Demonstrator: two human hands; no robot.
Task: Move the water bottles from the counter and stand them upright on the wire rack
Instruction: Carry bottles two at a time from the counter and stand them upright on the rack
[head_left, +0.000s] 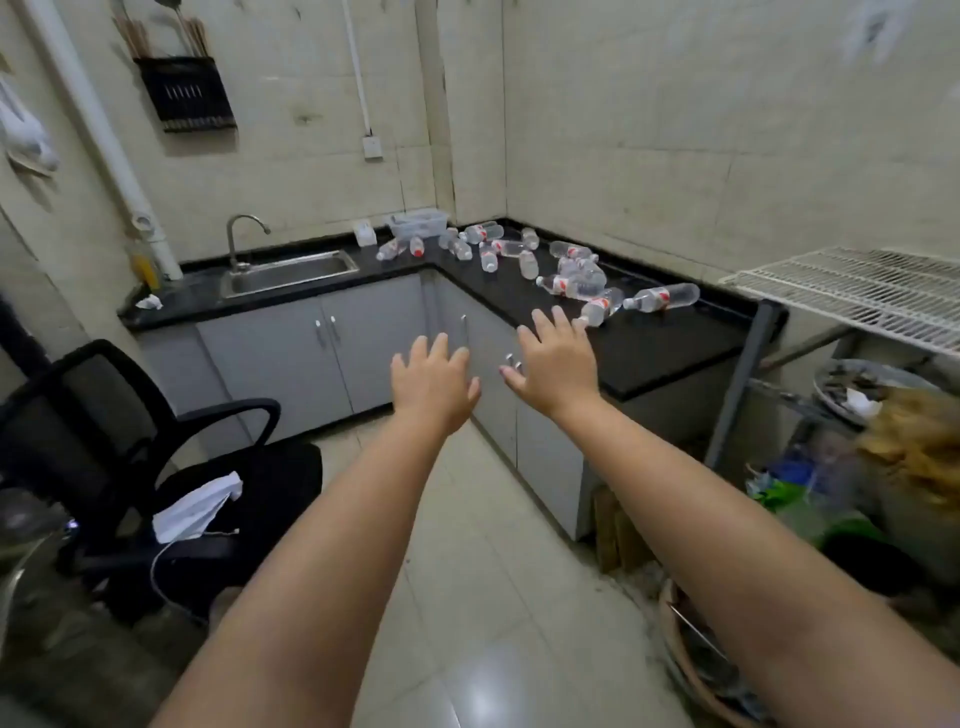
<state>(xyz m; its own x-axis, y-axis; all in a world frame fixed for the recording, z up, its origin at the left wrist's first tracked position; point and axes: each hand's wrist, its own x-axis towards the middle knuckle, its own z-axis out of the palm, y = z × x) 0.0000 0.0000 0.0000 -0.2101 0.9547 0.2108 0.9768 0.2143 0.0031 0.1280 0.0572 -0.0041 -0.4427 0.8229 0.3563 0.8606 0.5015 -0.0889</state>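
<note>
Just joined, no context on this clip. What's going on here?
A person is reaching toward a black counter strewn with clear water bottles, most lying on their sides. The left hand and right hand are both open, stretched forward and holding nothing; the right one is nearest the closest bottles. The white wire rack to the right of the counter has no bottles on the part in view, so by the look of it no bottle has been moved yet.

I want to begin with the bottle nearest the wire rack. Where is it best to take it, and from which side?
That water bottle lies on its side, cap toward the sink, its whole length bare from above. Probably best: the right hand comes from above, grip across the clear body beside the red label. Both hands are open.
</note>
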